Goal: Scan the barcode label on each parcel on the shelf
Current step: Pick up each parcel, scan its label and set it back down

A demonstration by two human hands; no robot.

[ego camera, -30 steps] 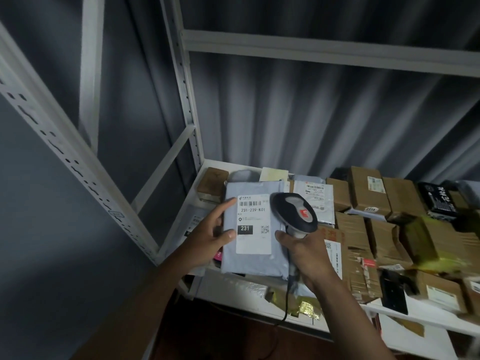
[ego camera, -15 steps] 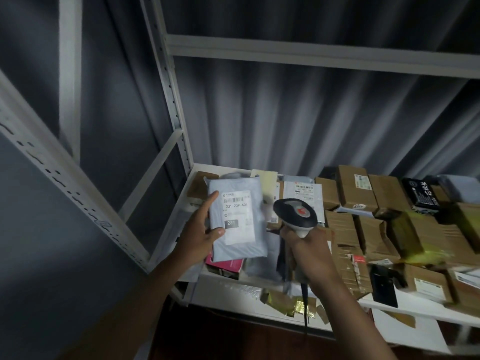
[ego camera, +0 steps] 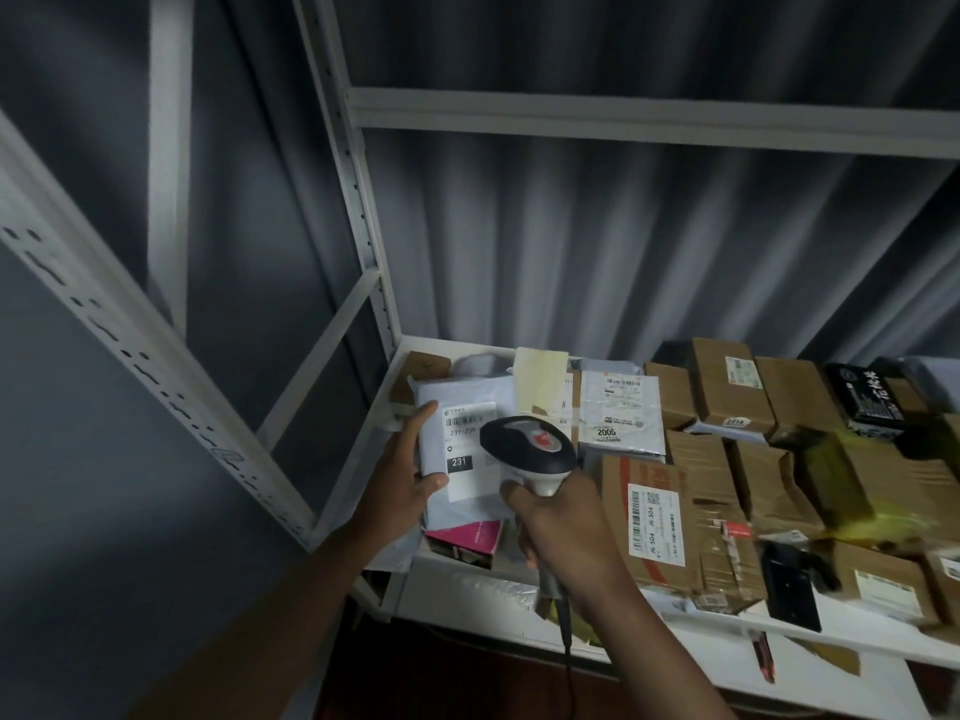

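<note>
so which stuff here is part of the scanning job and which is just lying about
In the job:
- barcode scanner, gripped by right hand
- grey mailer marked 231, held by left hand
- box labelled J6 504
- mailer marked 2005

Lying about:
- gold foil scraps
- curtain

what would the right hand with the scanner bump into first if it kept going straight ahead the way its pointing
Most likely the grey mailer held by the left hand: the scanner in the right hand already overlaps its white label. Depth is unclear, so the gap can't be judged.

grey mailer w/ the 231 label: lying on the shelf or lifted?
Lifted. The left hand grips the grey mailer by its left edge, tilted label-up over a pink box, beside the scanner.
</note>
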